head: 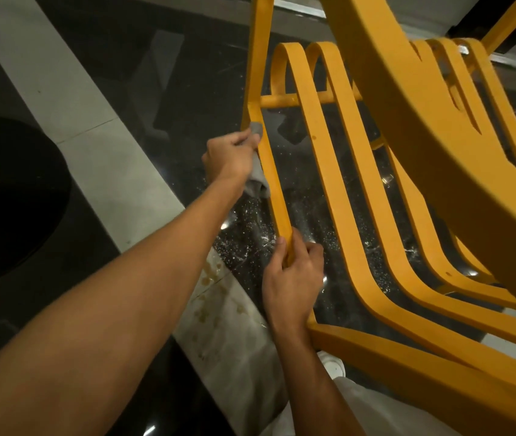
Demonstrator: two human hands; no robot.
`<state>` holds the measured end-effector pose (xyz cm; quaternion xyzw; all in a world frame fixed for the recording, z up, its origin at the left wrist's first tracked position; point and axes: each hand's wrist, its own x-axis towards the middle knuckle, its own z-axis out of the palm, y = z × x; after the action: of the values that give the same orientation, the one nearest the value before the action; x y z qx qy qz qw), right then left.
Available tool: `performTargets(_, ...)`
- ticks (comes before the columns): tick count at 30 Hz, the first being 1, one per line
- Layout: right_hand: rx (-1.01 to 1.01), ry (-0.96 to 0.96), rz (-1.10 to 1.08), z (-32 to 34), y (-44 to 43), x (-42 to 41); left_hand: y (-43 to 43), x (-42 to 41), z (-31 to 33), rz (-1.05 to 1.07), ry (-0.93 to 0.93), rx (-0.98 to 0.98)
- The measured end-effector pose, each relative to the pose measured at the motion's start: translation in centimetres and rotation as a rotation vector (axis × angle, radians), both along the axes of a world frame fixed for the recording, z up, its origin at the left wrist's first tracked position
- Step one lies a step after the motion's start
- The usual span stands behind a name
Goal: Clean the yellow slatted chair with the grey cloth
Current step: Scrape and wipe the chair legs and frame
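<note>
On the floor under the chair: dark speckled stone [307,196] with white flecks and glare spots, crossed by a pale tile band [99,143] that carries brownish stains [215,294] near the right wrist. Big dark round shape [8,199] at left, can't tell what it is. White shoe [332,365] and light trousers [382,410] at bottom.

Yellow slatted chair [392,360] fills the right half, tilted. A broad frame piece [423,127] crosses in front of the far slats and blocks them. Chair is cut off at the top, right and bottom edges.

Grey cloth [256,184] sits mostly behind the left hand; only a fold over the slat and a hanging tail show.

Left hand [230,155], arm stretched out, grips the cloth against the outermost slat [278,209], just below the crossbar [278,100]. Right hand [293,275] is lower on the same slat, clamped round it, thumb on one side, fingers on the other.
</note>
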<state>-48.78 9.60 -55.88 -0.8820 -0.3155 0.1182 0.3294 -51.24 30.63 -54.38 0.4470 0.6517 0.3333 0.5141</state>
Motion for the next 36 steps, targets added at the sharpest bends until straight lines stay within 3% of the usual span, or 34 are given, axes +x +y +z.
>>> performTargets(4, 0.018, -0.020, -0.001, 0.0, 0.1, -0.1, -2.8, -0.4, -1.8, -0.032, -0.023, 0.029)
performTargets(13, 0.014, -0.039, 0.003, -0.2, 0.1, -0.1, 3.6, 1.0, 0.5, 0.029, -0.012, 0.027)
performTargets(19, -0.003, -0.040, -0.007, 0.2, 0.2, -0.2, -3.6, -0.7, -1.0, -0.033, -0.020, 0.020)
performTargets(23, -0.007, 0.022, 0.029, 0.8, -0.2, -0.3, -7.5, -2.0, -1.5, -0.113, 0.001, 0.036)
performTargets(30, -0.007, 0.170, 0.020, 2.2, -1.0, -0.3, -5.7, -1.0, -0.1, -0.064, 0.109, 0.046)
performTargets(36, 0.032, 0.281, -0.078, 3.2, -1.4, -0.9, -12.3, -2.2, -0.4, -0.151, 0.119, 0.011)
